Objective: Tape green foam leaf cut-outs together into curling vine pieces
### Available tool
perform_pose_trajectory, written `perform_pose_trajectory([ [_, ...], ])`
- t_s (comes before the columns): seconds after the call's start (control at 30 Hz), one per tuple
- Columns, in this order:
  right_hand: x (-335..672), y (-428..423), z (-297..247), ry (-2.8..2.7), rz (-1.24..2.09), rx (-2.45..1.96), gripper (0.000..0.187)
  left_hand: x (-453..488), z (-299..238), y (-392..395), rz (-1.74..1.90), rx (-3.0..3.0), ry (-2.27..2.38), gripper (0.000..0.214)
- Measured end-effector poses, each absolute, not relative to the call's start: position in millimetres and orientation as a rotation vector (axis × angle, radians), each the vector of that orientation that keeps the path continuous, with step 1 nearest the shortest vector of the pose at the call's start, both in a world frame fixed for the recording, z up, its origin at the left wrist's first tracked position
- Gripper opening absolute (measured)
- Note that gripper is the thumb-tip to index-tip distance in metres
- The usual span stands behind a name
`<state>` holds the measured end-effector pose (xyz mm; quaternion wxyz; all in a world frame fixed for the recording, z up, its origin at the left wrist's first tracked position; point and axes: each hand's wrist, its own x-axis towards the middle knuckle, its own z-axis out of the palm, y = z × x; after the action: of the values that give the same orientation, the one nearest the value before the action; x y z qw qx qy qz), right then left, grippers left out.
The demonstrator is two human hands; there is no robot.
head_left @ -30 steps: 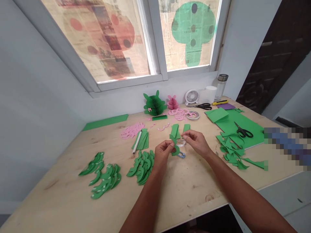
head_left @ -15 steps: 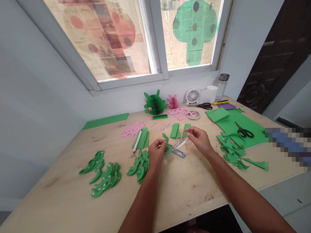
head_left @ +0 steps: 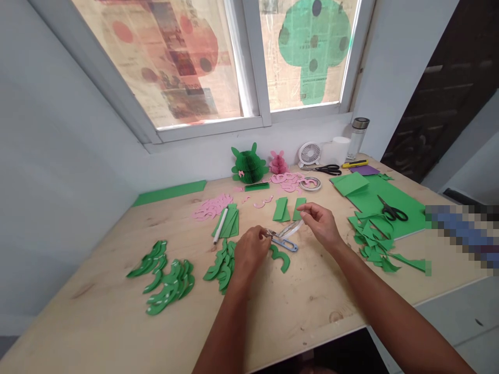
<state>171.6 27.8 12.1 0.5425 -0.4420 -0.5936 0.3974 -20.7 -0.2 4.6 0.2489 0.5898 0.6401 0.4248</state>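
Observation:
My right hand point(head_left: 320, 223) pinches one end of a narrow white tape strip point(head_left: 297, 229), which slants down towards the left. My left hand point(head_left: 253, 250) is closed, its fingertips at the metal end of a small blue-handled cutting tool point(head_left: 287, 244); what they grip is hidden. Just below the tool, a wavy green paper piece point(head_left: 281, 258) lies on the table, partly behind my left hand. Beside that hand is a pile of similar green pieces point(head_left: 221, 267). Farther left sit more green curved pieces point(head_left: 171, 285) with white strips on them.
Folded green papers point(head_left: 281, 209) and a white pen point(head_left: 220, 226) lie beyond my hands. Green scraps point(head_left: 372, 239) and black scissors point(head_left: 392, 209) are at right. Pink cutouts point(head_left: 213, 206), a tape roll point(head_left: 310, 184), a green paper figure point(head_left: 249, 166) and a fan point(head_left: 309, 154) stand farther back.
The green wavy piece has left my left fingers and now lies on the table. My left hand has turned over towards the tool. My right hand has hardly moved.

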Motion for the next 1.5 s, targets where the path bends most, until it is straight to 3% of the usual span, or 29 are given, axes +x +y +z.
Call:
perform_pose_trajectory([
  [0.13,169,25,12,-1.446,0.955,-1.032,0.021,-8,8,-4,1.384,1.596,1.538,0.007],
  [0.5,164,14,17,-1.715,0.773,-0.956,0.018,18,1,-14,1.196,1.685,1.165,0.024],
  [1.07,163,9,22,-1.864,0.268,-0.832,0.017,16,4,-12,1.208,1.580,1.056,0.014],
  [1.5,163,6,25,-1.878,0.120,-0.763,0.022,12,4,-9,1.140,1.321,0.805,0.026],
])
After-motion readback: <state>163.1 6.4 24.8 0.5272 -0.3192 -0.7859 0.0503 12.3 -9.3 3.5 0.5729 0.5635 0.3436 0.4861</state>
